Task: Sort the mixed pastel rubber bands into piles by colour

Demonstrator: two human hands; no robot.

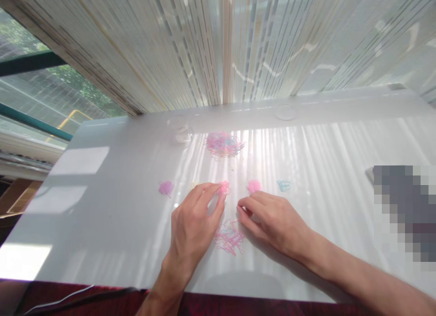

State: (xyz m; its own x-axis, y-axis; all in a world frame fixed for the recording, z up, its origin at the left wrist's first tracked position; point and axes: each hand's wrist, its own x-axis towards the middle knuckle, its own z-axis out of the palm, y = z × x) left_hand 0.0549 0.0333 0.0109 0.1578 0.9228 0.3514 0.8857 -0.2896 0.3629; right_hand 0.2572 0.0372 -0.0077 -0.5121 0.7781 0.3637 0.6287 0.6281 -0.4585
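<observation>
Small loops that look like rubber bands lie sorted by colour on the white table. My left hand (194, 220) reaches to a hot-pink pile of rubber bands (224, 187), its thumb and index finger a little apart at the pile's edge. My right hand (272, 220) is closed in a pinch just below another pink pile (254, 185); anything between its fingertips is too small to make out. Between my wrists lies a loose mixed heap of pink, purple and blue bands (230, 238). A pale yellow pile (195, 185) is partly hidden behind my left hand.
A purple pile (166, 188) lies at the left and a blue pile (284, 185) at the right. Farther back are a larger mixed heap (224, 144), a clear round container (182, 132) and a clear disc (285, 112). A blurred-out object (405, 207) is at the right.
</observation>
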